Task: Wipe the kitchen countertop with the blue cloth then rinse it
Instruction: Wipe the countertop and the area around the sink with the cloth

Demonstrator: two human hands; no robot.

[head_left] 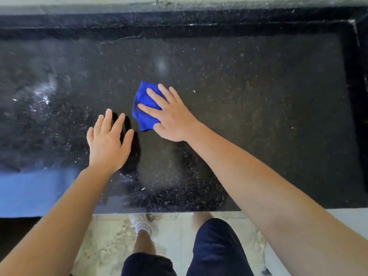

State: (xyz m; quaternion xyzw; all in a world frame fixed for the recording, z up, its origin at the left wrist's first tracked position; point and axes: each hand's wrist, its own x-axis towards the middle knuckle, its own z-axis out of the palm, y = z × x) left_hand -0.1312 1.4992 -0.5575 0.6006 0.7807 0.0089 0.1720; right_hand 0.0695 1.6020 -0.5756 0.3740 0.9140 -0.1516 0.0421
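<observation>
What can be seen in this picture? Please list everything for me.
cloth: one, blue, near the middle of the countertop, under the right hand's fingers
countertop: one, black with pale speckles, fills most of the view, raised rim at back and right
specks: a few, white, scattered on the countertop
floor: one, beige tiles, below the countertop's front edge
shorts: one pair, dark navy, bottom middle
footwear: one piece seen, white, on the floor
left hand: one, fingers straight, over the countertop left of the cloth, not touching it
right hand: one, spread fingers pressing on the cloth
</observation>
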